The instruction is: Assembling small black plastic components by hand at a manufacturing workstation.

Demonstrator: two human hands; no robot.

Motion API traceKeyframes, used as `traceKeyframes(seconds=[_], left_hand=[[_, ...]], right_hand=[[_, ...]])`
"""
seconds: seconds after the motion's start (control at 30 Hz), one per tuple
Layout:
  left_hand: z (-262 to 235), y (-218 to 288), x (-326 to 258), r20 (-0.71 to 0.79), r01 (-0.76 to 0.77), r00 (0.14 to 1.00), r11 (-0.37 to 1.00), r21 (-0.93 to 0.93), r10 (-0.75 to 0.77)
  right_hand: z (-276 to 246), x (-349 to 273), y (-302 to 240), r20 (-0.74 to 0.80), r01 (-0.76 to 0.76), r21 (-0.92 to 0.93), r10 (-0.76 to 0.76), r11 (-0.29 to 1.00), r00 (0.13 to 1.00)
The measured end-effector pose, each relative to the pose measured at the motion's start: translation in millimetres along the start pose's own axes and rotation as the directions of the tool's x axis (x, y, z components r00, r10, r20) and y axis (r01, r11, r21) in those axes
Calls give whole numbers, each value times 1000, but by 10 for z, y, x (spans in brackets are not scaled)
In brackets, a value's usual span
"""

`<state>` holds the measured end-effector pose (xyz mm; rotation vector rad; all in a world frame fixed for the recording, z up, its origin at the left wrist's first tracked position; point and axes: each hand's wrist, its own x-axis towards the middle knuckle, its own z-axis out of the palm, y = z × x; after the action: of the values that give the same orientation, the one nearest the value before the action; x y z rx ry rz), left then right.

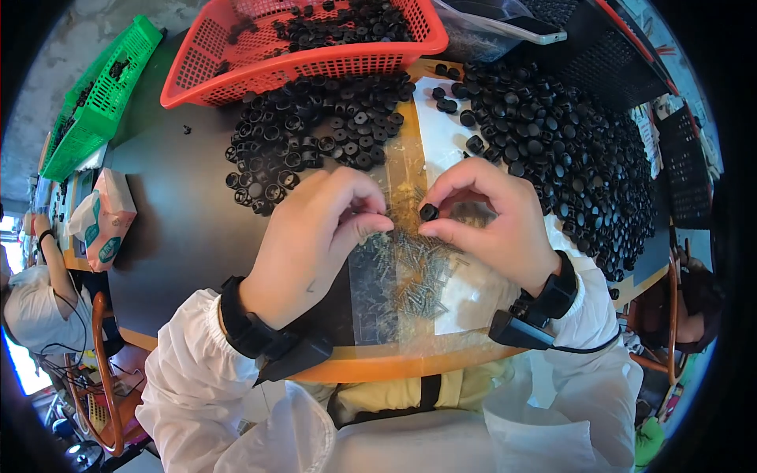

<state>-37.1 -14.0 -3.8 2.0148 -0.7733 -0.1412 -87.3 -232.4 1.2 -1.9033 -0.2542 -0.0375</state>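
Note:
Between the thumb and forefinger of my right hand [505, 213] is a small black round cap [428, 212]. Facing it, a short gap away, my left hand [311, 225] is closed in a pinch; whatever is between its fingertips is too small to make out. Just below both hands lies a loose pile of thin metal pins [422, 284], on clear film and tape. Hollow black ring-shaped parts [272, 126] are heaped beyond my left hand. On the far right spreads a large mound of black caps [564, 146], some with their smooth tops up.
A red plastic basket [307, 63] with more black parts stands at the back. To the left are a green basket [110, 94] and a tissue pack [110, 217]. Dark crates [607, 55] and a phone [544, 33] sit at the back right. Another person's arm [57, 260] shows far left.

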Motion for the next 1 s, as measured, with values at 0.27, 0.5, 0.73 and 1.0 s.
traceKeyframes(seconds=[0.27, 0.5, 0.73, 1.0], left_hand=[[-7, 29, 31, -27, -219, 975, 975, 27, 220], [27, 44, -20, -30, -114, 993, 983, -143, 111], [47, 125, -39, -25, -66, 998, 976, -206, 62], [28, 69, -54, 7, -137, 990, 982, -127, 139]], right_hand=[[33, -45, -65, -13, 69, -98, -70, 993, 997], [54, -60, -58, -9, 58, -89, -59, 994, 998], [56, -51, -65, -47, 129, -164, -138, 978, 989], [44, -66, -101, 12, 163, -199, -164, 966, 986]])
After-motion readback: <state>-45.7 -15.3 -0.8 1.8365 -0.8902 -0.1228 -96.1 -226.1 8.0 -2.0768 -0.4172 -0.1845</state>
